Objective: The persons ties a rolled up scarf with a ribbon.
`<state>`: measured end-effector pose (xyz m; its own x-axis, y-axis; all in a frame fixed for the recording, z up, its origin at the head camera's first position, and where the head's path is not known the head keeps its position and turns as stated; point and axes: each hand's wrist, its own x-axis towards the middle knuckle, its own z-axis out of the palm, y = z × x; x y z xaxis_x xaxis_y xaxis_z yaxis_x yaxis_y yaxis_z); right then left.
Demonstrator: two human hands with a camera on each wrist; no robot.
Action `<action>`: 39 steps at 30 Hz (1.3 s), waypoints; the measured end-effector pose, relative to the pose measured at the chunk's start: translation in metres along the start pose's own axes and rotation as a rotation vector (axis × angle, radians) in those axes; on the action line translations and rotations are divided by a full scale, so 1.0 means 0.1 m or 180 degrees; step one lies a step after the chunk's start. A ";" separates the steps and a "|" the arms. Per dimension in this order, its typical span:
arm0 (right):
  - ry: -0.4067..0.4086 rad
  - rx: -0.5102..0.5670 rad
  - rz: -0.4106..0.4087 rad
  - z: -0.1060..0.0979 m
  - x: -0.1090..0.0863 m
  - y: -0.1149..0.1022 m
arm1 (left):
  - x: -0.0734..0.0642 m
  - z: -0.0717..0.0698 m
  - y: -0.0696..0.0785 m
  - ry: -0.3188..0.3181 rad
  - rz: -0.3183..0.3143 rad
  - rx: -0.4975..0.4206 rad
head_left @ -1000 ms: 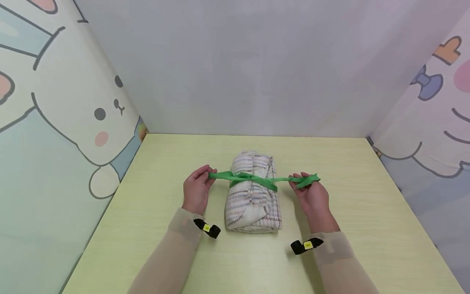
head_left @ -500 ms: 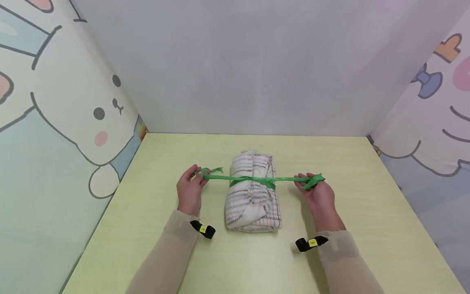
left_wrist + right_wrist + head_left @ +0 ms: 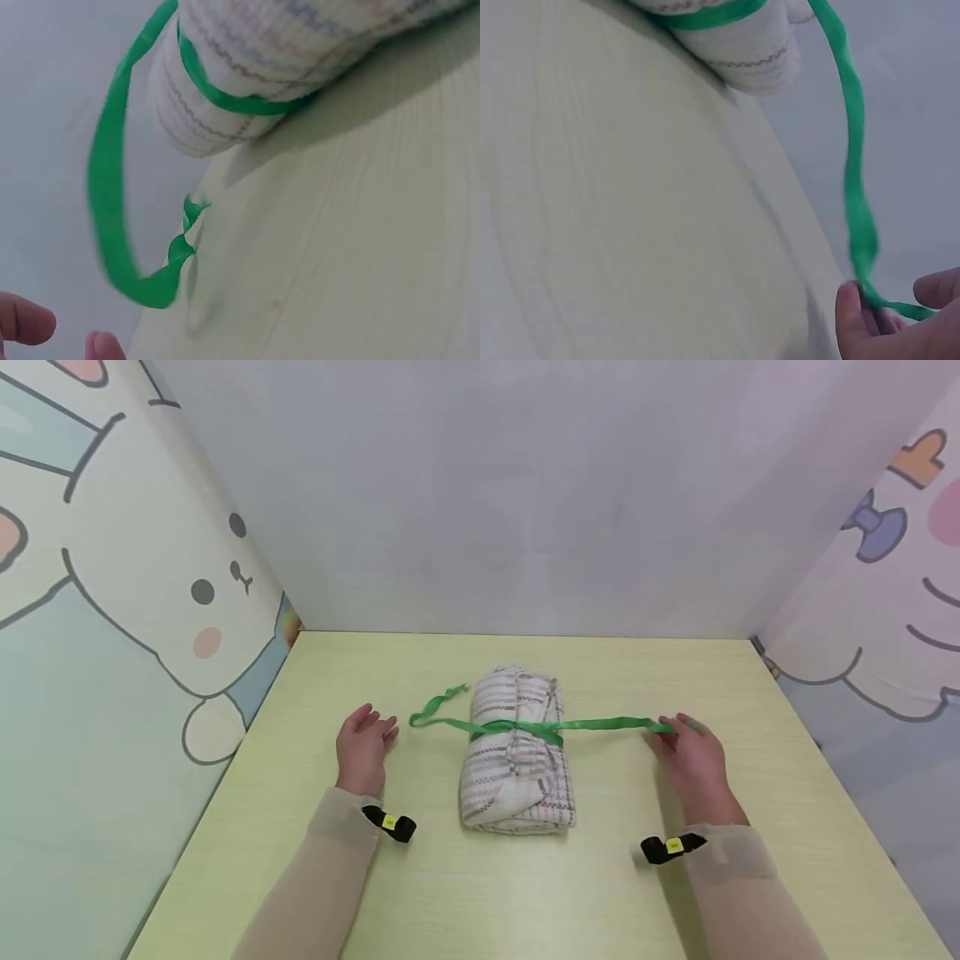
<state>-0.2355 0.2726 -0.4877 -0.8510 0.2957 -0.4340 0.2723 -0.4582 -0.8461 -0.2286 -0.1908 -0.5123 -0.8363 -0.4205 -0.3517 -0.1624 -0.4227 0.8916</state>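
A rolled, folded cloth (image 3: pixel 498 785) with woven stripes lies upright in the head view, mid-table. Around its middle runs a green ribbon (image 3: pixel 600 724), crossed on top. My right hand (image 3: pixel 693 764) pinches the ribbon's right tail and draws it out sideways; in the right wrist view the ribbon passes between the fingers (image 3: pixel 849 311). Left of the cloth, my left hand (image 3: pixel 362 752) holds nothing, its fingers loosely bent. Just beyond those fingertips the ribbon's left tail makes a loose bend, and its end twists back toward the cloth. The left wrist view shows a gap between fingertips and ribbon.
Everything lies on a pale wooden table (image 3: pixel 465 893). A grey backdrop (image 3: pixel 487 502) rises behind its far edge, and cartoon-printed panels (image 3: pixel 142 568) stand along both sides. A black strap with a small camera (image 3: pixel 390 823) sits on each wrist.
My left hand let go of the ribbon's left tail and moved left, leaving it curled. My right hand moved right, with a longer stretch of ribbon between it and the cloth. The cloth stayed put.
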 end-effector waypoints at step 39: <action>-0.2387 -0.4185 -0.1582 1.05 -0.20 0.16 | -0.07 0.77 0.16 -0.3154 0.0647 0.3604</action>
<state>-0.2613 0.1718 -0.4604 -0.8799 -0.4549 -0.1377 -0.2447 0.6819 -0.6893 -0.2656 -0.1329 -0.4738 -0.8223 0.4938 -0.2828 0.0768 0.5887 0.8047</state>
